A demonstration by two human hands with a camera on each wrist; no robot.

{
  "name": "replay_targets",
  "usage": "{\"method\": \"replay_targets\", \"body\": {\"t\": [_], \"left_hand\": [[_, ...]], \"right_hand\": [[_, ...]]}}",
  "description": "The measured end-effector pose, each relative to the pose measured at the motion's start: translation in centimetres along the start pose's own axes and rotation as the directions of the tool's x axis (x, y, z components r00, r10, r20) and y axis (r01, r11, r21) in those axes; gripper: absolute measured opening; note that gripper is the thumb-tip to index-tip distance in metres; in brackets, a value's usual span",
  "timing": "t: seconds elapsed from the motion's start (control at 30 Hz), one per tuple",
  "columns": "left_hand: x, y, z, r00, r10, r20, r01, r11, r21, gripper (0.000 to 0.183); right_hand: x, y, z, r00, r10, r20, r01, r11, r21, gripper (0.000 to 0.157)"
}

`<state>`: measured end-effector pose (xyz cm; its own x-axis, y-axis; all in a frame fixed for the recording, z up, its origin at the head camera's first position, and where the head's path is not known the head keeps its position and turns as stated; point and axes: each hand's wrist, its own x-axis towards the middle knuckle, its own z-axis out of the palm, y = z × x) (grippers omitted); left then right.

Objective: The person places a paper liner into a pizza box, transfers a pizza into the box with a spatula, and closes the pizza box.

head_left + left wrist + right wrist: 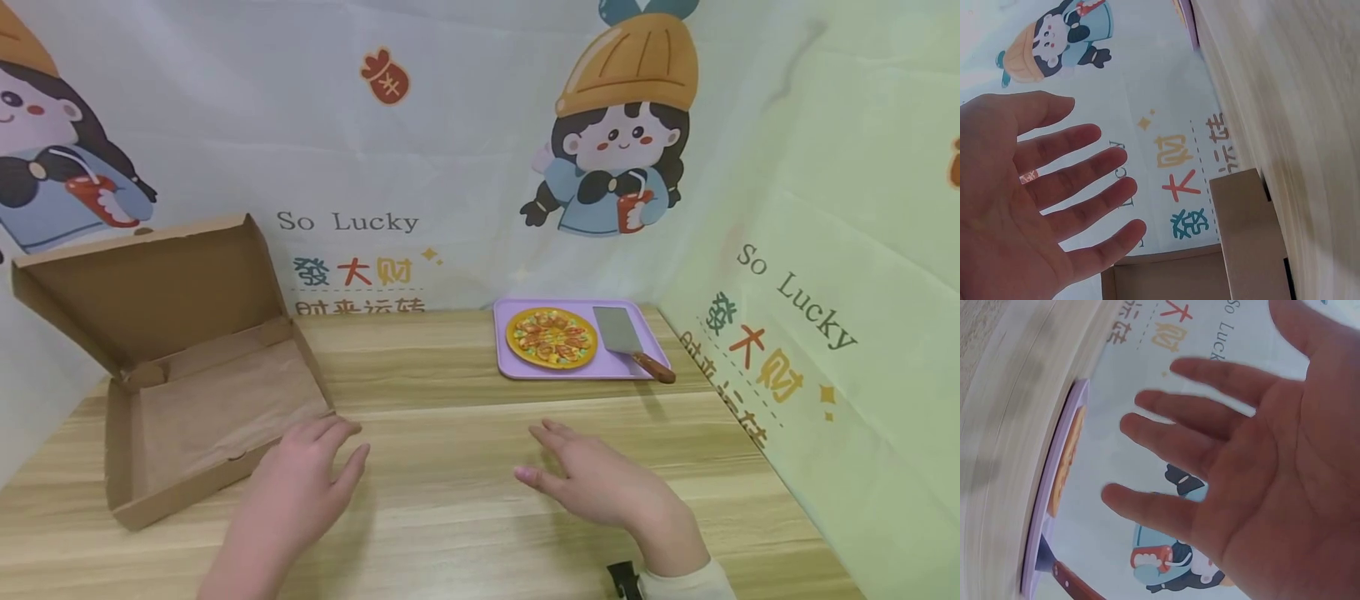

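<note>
My left hand [300, 475] hovers over the table by the front right corner of an open cardboard pizza box [225, 408]; its fingers are spread and hold nothing, as the left wrist view shows. The right hand [600, 483], also empty with fingers apart, is above the table in front of a purple tray [510, 371]. On that tray lie a round pizza [552, 338] and, to its right, a spatula [618, 330] with a metal blade and brown wooden handle. The handle reaches past the tray's front right edge. Brown paper [225, 400] lines the box, whose lid stands up at the back.
A wood-grain table [435, 467] carries everything. Behind it hangs a white printed cloth [465, 167] with cartoon figures and lettering, and another printed cloth [847, 225] closes the right side. A black strap [624, 579] shows by the right wrist.
</note>
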<state>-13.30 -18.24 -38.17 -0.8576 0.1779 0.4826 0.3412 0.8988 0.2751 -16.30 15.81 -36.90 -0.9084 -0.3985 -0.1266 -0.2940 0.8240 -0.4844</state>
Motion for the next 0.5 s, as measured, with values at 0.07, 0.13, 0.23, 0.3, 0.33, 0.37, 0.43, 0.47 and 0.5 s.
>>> {"method": "replay_targets", "body": {"t": [0.07, 0.13, 0.23, 0.3, 0.33, 0.37, 0.43, 0.47, 0.5], "left_hand": [[-0.1, 0.2, 0.1, 1.0, -0.009, 0.024, 0.009, 1.0, 0.0, 0.025], [-0.2, 0.4, 0.2, 0.999, -0.018, 0.042, 0.018, 1.0, 0.002, 0.026], [-0.4, 0.6, 0.2, 0.998, -0.024, 0.055, 0.023, 1.0, 0.011, 0.027], [-0.4, 0.6, 0.3, 0.998, -0.023, 0.057, 0.022, 1.0, 0.016, 0.027], [-0.4, 0.6, 0.3, 0.998, -0.022, 0.057, 0.021, 1.0, 0.016, 0.027], [-0.4, 0.6, 0.3, 0.998, -0.022, 0.057, 0.021, 1.0, 0.016, 0.027], [-0.5, 0.6, 0.3, 0.998, -0.021, 0.057, 0.02, 1.0, 0.015, 0.028], [-0.5, 0.6, 0.4, 0.998, -0.02, 0.059, 0.019, 1.0, 0.015, 0.028], [-0.5, 0.6, 0.4, 0.998, -0.02, 0.06, 0.019, 1.0, 0.013, 0.028]], "right_hand": [[0.0, 0.2, -0.2, 1.0, 0.009, -0.03, -0.009, 1.0, -0.009, 0.076], [0.0, 0.3, -0.4, 0.998, 0.021, -0.067, -0.022, 1.0, -0.018, 0.074], [-0.1, 0.6, -0.7, 0.994, 0.044, -0.105, -0.047, 0.998, -0.029, 0.07], [-0.2, 0.7, -0.8, 0.991, 0.054, -0.119, -0.058, 0.998, -0.034, 0.068], [-0.3, 0.8, -0.9, 0.991, 0.057, -0.124, -0.062, 0.997, -0.038, 0.067], [-0.3, 0.9, -1.0, 0.99, 0.057, -0.131, -0.063, 0.997, -0.041, 0.067], [-0.2, 1.0, -1.1, 0.988, 0.053, -0.145, -0.06, 0.997, -0.046, 0.065], [-0.2, 1.1, -1.3, 0.987, 0.047, -0.153, -0.055, 0.997, -0.051, 0.064], [-0.1, 1.1, -1.4, 0.986, 0.046, -0.159, -0.055, 0.997, -0.055, 0.063]]}}
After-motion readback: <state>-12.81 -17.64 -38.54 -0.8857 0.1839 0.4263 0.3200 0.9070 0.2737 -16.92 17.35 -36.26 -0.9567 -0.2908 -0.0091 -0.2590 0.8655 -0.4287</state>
